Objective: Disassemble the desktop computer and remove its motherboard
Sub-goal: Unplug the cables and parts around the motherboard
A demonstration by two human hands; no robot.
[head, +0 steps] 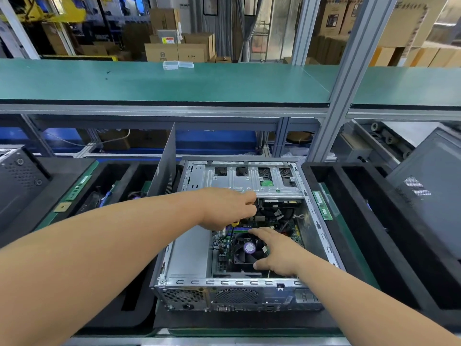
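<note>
Desktop computer case lay open on its side between black foam trays; bare stamped steel, perforated rear grilles. Green motherboard sat inside, beneath both hands. Left hand reached into the black cables, fingers curled; its grasp could not be made out. Right hand lay spread over the round black CPU fan. Purple fan label unreadable.

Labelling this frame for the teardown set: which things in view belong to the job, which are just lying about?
Job:
- open computer case
- motherboard
- CPU fan
- cables
- left hand, right hand

Lying about:
- loose memory stick
- removed side panel
- clear plastic boxes
- cardboard cartons
</note>
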